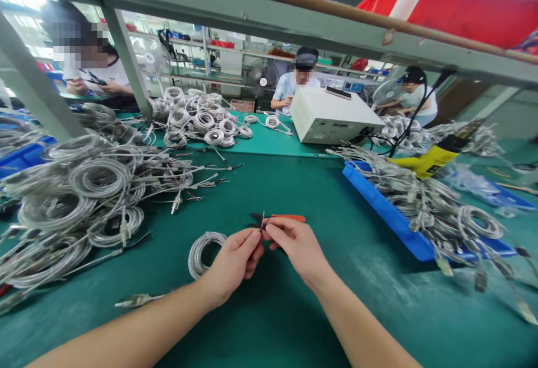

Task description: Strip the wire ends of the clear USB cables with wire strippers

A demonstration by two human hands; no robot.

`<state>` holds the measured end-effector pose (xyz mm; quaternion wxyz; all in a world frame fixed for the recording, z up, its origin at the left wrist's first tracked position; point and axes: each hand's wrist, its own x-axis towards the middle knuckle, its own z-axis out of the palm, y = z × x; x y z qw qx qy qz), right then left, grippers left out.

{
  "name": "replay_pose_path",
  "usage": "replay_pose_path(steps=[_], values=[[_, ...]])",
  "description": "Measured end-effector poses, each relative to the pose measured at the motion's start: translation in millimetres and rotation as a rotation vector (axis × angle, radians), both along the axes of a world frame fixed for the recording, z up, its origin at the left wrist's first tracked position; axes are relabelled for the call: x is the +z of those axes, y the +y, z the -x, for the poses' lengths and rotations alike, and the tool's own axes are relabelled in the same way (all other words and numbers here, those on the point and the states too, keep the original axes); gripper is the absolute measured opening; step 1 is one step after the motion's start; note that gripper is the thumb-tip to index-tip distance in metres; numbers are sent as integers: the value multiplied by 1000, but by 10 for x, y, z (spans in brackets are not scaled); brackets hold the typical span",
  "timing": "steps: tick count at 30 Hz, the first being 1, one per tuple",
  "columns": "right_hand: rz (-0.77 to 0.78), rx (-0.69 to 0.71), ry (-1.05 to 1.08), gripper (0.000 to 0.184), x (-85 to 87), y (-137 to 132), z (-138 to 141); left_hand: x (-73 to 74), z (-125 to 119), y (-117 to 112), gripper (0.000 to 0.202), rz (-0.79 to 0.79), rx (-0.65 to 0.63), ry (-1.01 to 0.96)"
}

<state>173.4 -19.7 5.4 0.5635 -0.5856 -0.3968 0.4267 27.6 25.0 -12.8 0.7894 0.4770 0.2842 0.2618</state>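
Bare forearms point(138, 323) reach in from 7 and 5 o'clock, bringing both hands together over the green mat point(277, 312). Left hand point(233, 261) and right hand point(300, 245) meet thumb to thumb, each pinching the same thin wire point(263, 217) between thumb and fingertip; the left's other fingers curl under. For handling this fine, a short, light pinch looks best – thumbs close, wrists steady, the end left in plain sight.

The wire's tip points to 12 o'clock, its long axis running between the hands; whether it rises or tips away, I cannot tell. Its lower part is hidden by the fingers.

Just past the fingertips, an orange-handled tool point(290, 218) lies along 9 to 3 o'clock, handle towards 3 – worth keeping knuckles off its dark end. A coil point(195, 257) sits at 8 o'clock, partly behind the left hand, with a plug point(138, 300) farther out. Piled coils point(101, 177) lie at 10, a blue tray point(384, 219) at 2.
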Motion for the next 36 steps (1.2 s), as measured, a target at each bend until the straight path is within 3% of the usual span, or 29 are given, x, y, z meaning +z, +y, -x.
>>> replay_pose_path(steps=[5, 13, 18, 23, 27, 32, 36], values=[[8, 15, 8, 17, -21, -33, 55, -13, 11, 3, 46, 1, -73, -33], [10, 47, 37, 21, 56, -51, 45, -9, 32, 28, 45, -20, -135, -21], [95, 32, 285, 21, 75, -59, -3, 2, 73, 23, 42, -227, -156, 47], [208, 150, 442, 26, 126, -72, -71, -15, 128, 46, 44, -374, -200, 52], [173, 164, 438, 27, 153, -85, -101, -26, 132, 129, 47, -357, -231, 22], [13, 4, 85, 32, 100, -87, -82, -31, 113, 173, 46, -251, -230, 9], [31, -9, 261, 31, 51, -56, -27, -24, 118, 159, 39, -161, -258, -28]])
